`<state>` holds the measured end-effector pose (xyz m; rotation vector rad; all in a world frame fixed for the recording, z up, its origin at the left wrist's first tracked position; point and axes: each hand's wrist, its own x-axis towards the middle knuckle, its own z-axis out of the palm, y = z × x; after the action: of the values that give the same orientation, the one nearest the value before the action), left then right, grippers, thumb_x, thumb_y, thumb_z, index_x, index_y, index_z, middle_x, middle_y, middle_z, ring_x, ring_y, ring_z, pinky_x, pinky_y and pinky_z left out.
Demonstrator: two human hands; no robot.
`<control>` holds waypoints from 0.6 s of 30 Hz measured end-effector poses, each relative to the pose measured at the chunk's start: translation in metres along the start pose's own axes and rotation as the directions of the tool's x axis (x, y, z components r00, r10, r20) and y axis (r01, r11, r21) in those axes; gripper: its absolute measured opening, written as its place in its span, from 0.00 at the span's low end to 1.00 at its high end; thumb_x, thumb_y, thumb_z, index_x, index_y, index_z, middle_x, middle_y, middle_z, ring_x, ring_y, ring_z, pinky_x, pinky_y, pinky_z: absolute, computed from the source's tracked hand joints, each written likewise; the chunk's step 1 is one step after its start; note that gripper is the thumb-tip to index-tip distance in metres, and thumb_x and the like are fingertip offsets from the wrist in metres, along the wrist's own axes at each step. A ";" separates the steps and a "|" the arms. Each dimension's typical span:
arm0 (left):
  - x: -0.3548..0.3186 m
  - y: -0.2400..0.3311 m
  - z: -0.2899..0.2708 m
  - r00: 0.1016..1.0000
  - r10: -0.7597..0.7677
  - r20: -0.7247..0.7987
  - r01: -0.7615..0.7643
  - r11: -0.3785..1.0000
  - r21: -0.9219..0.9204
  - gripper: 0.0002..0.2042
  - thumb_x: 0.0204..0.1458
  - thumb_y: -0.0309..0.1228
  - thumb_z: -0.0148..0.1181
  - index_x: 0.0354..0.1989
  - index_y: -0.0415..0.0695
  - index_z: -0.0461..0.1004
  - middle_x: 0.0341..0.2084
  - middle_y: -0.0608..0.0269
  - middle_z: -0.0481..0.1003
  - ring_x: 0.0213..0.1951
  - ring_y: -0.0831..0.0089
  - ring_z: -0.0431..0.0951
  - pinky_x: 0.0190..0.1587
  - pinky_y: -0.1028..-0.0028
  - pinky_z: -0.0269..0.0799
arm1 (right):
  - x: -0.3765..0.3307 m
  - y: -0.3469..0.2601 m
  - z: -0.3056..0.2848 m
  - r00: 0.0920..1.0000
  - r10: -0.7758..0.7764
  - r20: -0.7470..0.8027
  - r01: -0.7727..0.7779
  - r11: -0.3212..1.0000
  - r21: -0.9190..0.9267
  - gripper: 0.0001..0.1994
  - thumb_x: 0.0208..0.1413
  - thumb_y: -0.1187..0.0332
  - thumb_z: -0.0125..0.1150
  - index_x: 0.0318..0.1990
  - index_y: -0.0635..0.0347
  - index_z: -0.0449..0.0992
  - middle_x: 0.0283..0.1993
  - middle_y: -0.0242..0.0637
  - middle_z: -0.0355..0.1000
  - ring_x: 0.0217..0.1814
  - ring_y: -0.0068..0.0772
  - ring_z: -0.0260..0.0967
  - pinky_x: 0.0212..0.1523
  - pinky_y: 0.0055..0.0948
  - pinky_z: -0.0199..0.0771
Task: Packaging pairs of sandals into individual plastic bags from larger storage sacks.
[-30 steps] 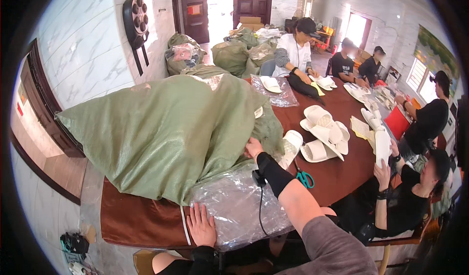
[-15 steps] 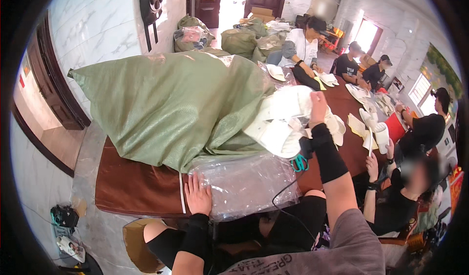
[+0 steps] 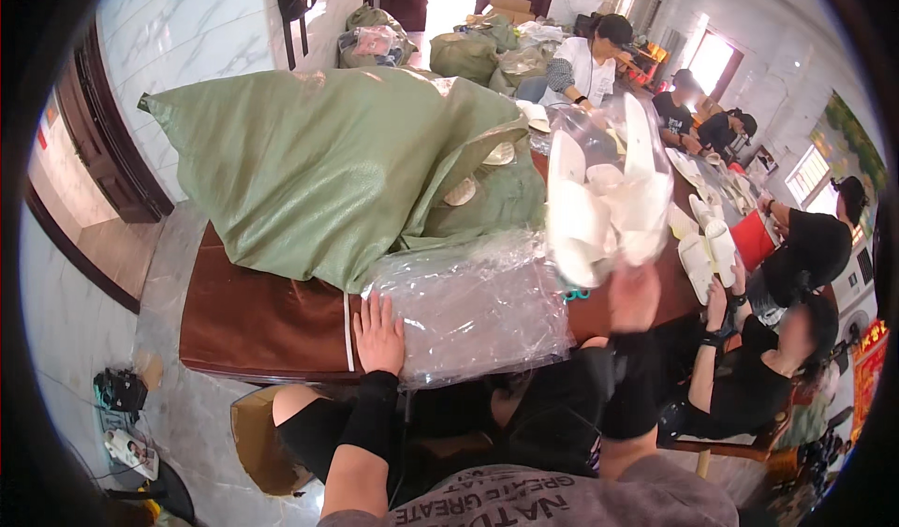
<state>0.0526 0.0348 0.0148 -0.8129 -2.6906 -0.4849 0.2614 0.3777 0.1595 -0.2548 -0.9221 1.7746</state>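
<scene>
Marble-panelled walls and dark wooden doors closed the room at the top of the frame, and a long brown counter (image 3: 262,316) ran from lower left toward the upper right, where several other people sat working. Across the upper left of that counter lay a big green woven sack (image 3: 318,162), its mouth gaping toward the centre. Below it, at frame centre, a sheet of clear plastic bagging (image 3: 478,302) spread flat to the near edge. Right of centre, a clear bag of white moulded pieces (image 3: 604,199) hung in the air above the counter, blurred, its long axis roughly upright. It sat directly above the right hand (image 3: 635,295), which was plainly the nearer one; that hand was raised on a near-vertical forearm in a black sleeve and appeared clenched on the bag's lower end, though blur hid the fingers. The left hand (image 3: 379,335) lay well apart, toward lower left, palm down and fingers spread, released and pressing the plastic sheet's left edge. Small teal scissors (image 3: 573,294) peeked out just beside the raised hand.
</scene>
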 end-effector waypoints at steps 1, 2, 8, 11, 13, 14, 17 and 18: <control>0.000 -0.002 -0.001 1.000 -0.014 0.003 0.014 1.000 -0.008 0.25 0.56 0.39 0.51 0.63 0.45 0.61 0.65 0.58 0.57 0.66 0.59 0.55 0.66 0.57 0.48 | -0.044 0.022 0.006 0.994 0.045 0.100 -0.024 0.978 -0.207 0.18 0.62 0.65 0.47 0.57 0.64 0.66 0.57 0.40 0.67 0.58 0.35 0.64 0.57 0.36 0.65; -0.001 -0.003 0.002 1.000 -0.023 0.017 0.024 1.000 -0.021 0.26 0.56 0.39 0.51 0.63 0.45 0.60 0.65 0.58 0.57 0.66 0.59 0.55 0.66 0.57 0.48 | -0.096 0.012 0.062 0.940 0.339 0.037 -0.338 0.941 -0.029 0.17 0.61 0.66 0.49 0.56 0.63 0.66 0.54 0.39 0.69 0.56 0.35 0.65 0.55 0.34 0.68; 0.003 -0.005 0.000 0.999 0.035 0.022 -0.037 0.997 0.068 0.28 0.56 0.39 0.49 0.66 0.48 0.55 0.65 0.57 0.57 0.66 0.58 0.55 0.66 0.57 0.49 | -0.214 0.089 0.059 0.086 0.992 0.096 -0.803 0.126 -0.583 0.19 0.61 0.59 0.53 0.55 0.61 0.66 0.51 0.46 0.71 0.52 0.37 0.71 0.49 0.36 0.73; 0.004 -0.003 0.008 1.000 0.017 0.003 -0.017 0.999 0.035 0.29 0.57 0.40 0.47 0.68 0.51 0.53 0.63 0.56 0.61 0.65 0.58 0.56 0.66 0.57 0.48 | -0.189 0.076 0.058 0.072 0.989 0.126 -0.676 0.142 -0.723 0.15 0.62 0.60 0.51 0.49 0.60 0.72 0.41 0.43 0.75 0.37 0.30 0.74 0.37 0.25 0.74; 0.004 -0.001 0.007 1.000 0.021 -0.005 -0.021 0.999 0.034 0.29 0.58 0.40 0.47 0.68 0.51 0.53 0.63 0.56 0.61 0.65 0.58 0.56 0.66 0.57 0.48 | -0.159 0.065 0.052 0.365 0.911 0.193 -0.545 0.377 -0.749 0.12 0.62 0.64 0.48 0.45 0.61 0.74 0.29 0.36 0.74 0.26 0.24 0.71 0.27 0.18 0.69; 0.003 -0.002 0.006 1.000 0.026 -0.017 -0.025 0.999 0.037 0.28 0.58 0.40 0.46 0.68 0.51 0.53 0.63 0.56 0.61 0.66 0.58 0.56 0.66 0.57 0.48 | -0.142 0.057 0.051 0.596 0.781 0.185 -0.463 0.523 -0.715 0.12 0.62 0.66 0.47 0.42 0.61 0.76 0.23 0.31 0.72 0.21 0.21 0.67 0.23 0.17 0.65; 0.002 -0.006 0.005 1.000 0.021 -0.021 -0.020 1.000 0.021 0.28 0.59 0.40 0.45 0.68 0.51 0.52 0.63 0.56 0.60 0.66 0.58 0.56 0.66 0.57 0.48 | -0.076 0.047 0.023 0.969 0.234 0.083 -0.114 0.715 -0.689 0.08 0.58 0.71 0.51 0.38 0.62 0.76 0.22 0.26 0.65 0.21 0.14 0.60 0.21 0.18 0.59; 0.005 -0.001 0.007 0.999 0.029 -0.020 -0.029 1.000 0.012 0.28 0.59 0.40 0.45 0.68 0.51 0.52 0.63 0.56 0.60 0.66 0.58 0.56 0.66 0.57 0.48 | -0.055 0.045 0.005 0.993 0.102 0.061 -0.031 0.718 -0.695 0.07 0.56 0.71 0.53 0.38 0.62 0.76 0.24 0.26 0.67 0.23 0.15 0.62 0.22 0.18 0.61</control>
<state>0.0469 0.0390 0.0099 -0.8380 -2.6568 -0.4673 0.2486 0.3210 0.1179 -0.6980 -1.6570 1.4329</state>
